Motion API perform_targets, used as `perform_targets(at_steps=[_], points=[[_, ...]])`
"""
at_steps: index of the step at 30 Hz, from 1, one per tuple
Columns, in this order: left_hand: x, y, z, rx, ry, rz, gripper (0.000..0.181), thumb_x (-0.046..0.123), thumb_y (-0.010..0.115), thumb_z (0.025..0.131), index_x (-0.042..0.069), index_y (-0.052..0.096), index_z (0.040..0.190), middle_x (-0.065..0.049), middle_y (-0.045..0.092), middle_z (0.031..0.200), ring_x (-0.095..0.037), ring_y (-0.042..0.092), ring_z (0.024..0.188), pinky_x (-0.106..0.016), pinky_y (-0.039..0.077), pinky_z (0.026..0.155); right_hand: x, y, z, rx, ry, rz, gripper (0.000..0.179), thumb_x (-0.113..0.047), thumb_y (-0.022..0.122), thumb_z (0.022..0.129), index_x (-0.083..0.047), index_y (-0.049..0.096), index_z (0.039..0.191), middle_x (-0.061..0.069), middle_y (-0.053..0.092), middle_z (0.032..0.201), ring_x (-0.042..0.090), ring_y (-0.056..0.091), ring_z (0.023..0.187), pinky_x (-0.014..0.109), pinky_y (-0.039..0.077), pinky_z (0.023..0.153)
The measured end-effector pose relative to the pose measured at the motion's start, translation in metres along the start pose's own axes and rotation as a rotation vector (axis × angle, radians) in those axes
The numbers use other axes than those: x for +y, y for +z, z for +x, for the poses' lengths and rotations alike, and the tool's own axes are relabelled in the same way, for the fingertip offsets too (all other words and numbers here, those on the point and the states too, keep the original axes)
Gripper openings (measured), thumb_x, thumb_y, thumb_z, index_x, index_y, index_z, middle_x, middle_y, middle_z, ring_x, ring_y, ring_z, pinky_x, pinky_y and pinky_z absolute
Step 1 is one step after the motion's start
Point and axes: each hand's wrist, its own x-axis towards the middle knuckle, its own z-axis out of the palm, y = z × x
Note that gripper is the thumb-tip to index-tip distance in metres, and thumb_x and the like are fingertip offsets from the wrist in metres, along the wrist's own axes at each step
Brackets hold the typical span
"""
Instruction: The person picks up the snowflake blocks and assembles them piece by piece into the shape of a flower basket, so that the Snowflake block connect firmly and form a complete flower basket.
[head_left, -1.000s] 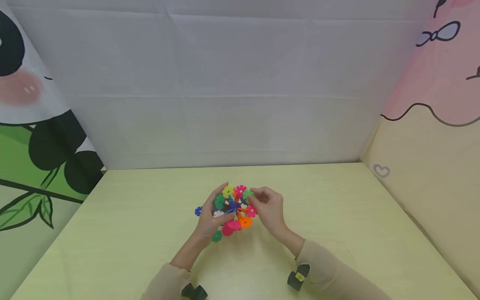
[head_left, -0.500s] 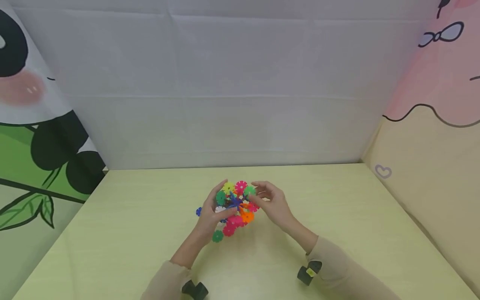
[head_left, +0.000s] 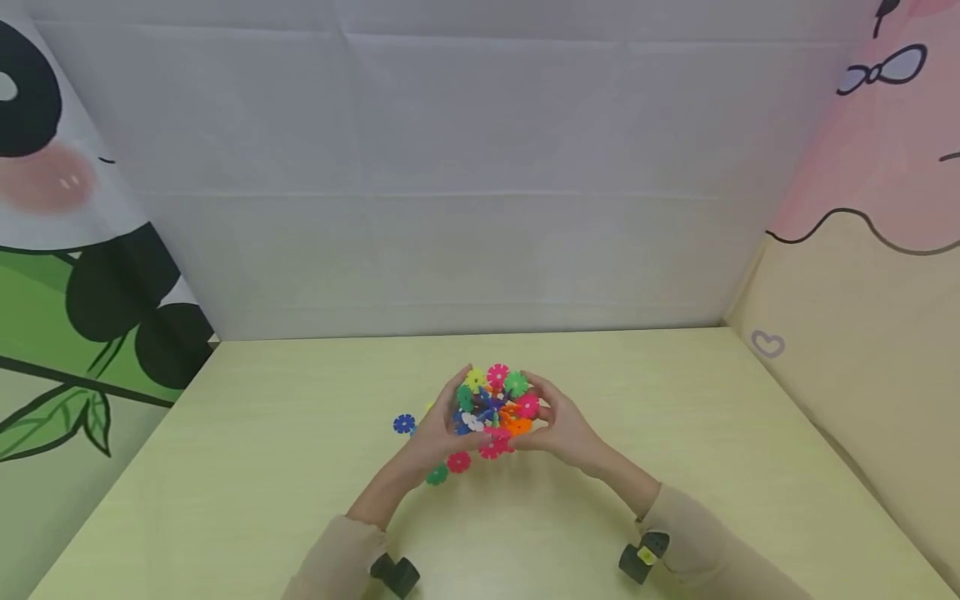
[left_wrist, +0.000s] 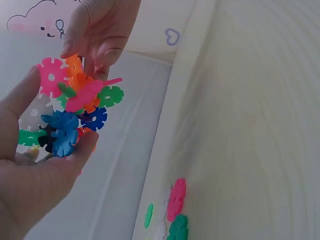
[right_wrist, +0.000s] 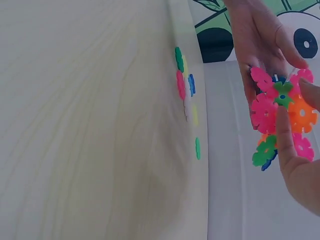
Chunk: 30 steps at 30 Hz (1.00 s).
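Observation:
Several interlocked plastic snowflake discs form a colourful cluster (head_left: 491,408), pink, orange, green, blue, yellow and white, held above the table. My left hand (head_left: 433,440) grips its left side, thumb across the front. On the other side, my right hand (head_left: 566,435) holds the cluster with curled fingers and thumb near the orange and pink discs. The left wrist view shows blue discs (left_wrist: 65,132) between the left thumb and fingers. In the right wrist view, a right-hand finger lies against a pink disc (right_wrist: 265,114). The cluster's far side is hidden.
Loose discs lie on the pale wooden table (head_left: 262,467): a blue one (head_left: 403,423), a pink one (head_left: 459,462) and a green one (head_left: 437,475), partly behind the left hand. A white backdrop (head_left: 480,183) and printed side panels (head_left: 855,333) surround the table.
The cluster and left hand have shifted right, uncovering more of the loose discs. The right hand moved from pinching at the green disc to holding the cluster's right side.

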Motion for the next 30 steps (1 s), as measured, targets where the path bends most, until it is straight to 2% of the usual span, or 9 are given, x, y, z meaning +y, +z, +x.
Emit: perform_targets(at_steps=[5,9,12,14,18,21,26,30], points=[[-0.001,0.004,-0.001,0.058,0.0,0.108,0.087,0.026,0.075,0.075,0.033,0.02,0.143,-0.008,0.032,0.144,-0.033,0.034,0.128,-0.05,0.036,0.098,0.001,-0.004,-0.002,0.018,-0.019,-0.017,0.081,-0.002,0.072,0.074,-0.011,0.026,0.14,0.015,0.037,0.134,0.031,0.05,0.113,0.034,0.053,0.077],[0.001,0.011,0.001,0.114,0.017,0.248,0.088,0.032,0.076,0.073,0.029,0.023,0.143,-0.009,0.034,0.143,-0.034,0.032,0.129,-0.052,0.033,0.1,0.003,-0.009,-0.002,0.032,-0.015,-0.039,0.081,-0.001,0.072,0.074,-0.01,0.026,0.14,0.016,0.038,0.132,0.032,0.049,0.114,0.034,0.053,0.077],[-0.001,0.017,0.007,0.151,0.022,0.34,0.088,0.037,0.076,0.071,0.026,0.026,0.143,-0.008,0.034,0.143,-0.033,0.033,0.129,-0.051,0.036,0.098,0.006,-0.017,0.001,0.051,-0.003,-0.071,0.08,0.002,0.071,0.074,-0.009,0.027,0.14,0.018,0.039,0.131,0.034,0.048,0.115,0.033,0.053,0.077],[-0.004,0.021,0.014,0.164,0.031,0.374,0.088,0.038,0.076,0.071,0.023,0.028,0.143,-0.008,0.04,0.139,-0.031,0.041,0.123,-0.047,0.042,0.093,0.01,-0.023,0.003,0.07,0.023,-0.09,0.08,0.003,0.071,0.074,-0.01,0.028,0.14,0.017,0.039,0.133,0.034,0.048,0.115,0.033,0.053,0.078],[-0.005,0.029,0.027,0.147,0.039,0.375,0.087,0.036,0.077,0.07,0.018,0.03,0.142,-0.01,0.047,0.133,-0.025,0.053,0.104,-0.032,0.052,0.075,0.016,-0.037,0.003,0.07,0.067,-0.112,0.08,0.001,0.07,0.075,-0.009,0.026,0.141,0.017,0.036,0.138,0.035,0.047,0.117,0.033,0.052,0.08],[-0.007,0.037,0.037,0.108,0.024,0.334,0.088,0.032,0.077,0.071,0.014,0.029,0.142,-0.014,0.043,0.136,-0.022,0.059,0.092,-0.027,0.053,0.067,0.021,-0.049,0.001,0.066,0.099,-0.124,0.08,-0.002,0.07,0.076,-0.009,0.025,0.141,0.017,0.035,0.139,0.035,0.045,0.118,0.035,0.05,0.085],[-0.008,0.055,0.052,0.06,0.02,0.3,0.087,0.025,0.077,0.072,0.005,0.027,0.142,-0.019,0.039,0.137,-0.017,0.06,0.076,-0.025,0.053,0.066,0.032,-0.069,-0.004,0.065,0.151,-0.148,0.078,-0.004,0.068,0.076,-0.01,0.025,0.142,0.016,0.037,0.138,0.036,0.043,0.12,0.04,0.047,0.09],[-0.009,0.07,0.062,0.042,0.023,0.292,0.085,0.021,0.075,0.074,0.0,0.027,0.141,-0.02,0.041,0.135,-0.015,0.059,0.074,-0.023,0.053,0.066,0.036,-0.085,-0.01,0.054,0.176,-0.141,0.078,-0.005,0.067,0.078,-0.007,0.022,0.142,0.019,0.035,0.138,0.037,0.042,0.121,0.041,0.045,0.091]])
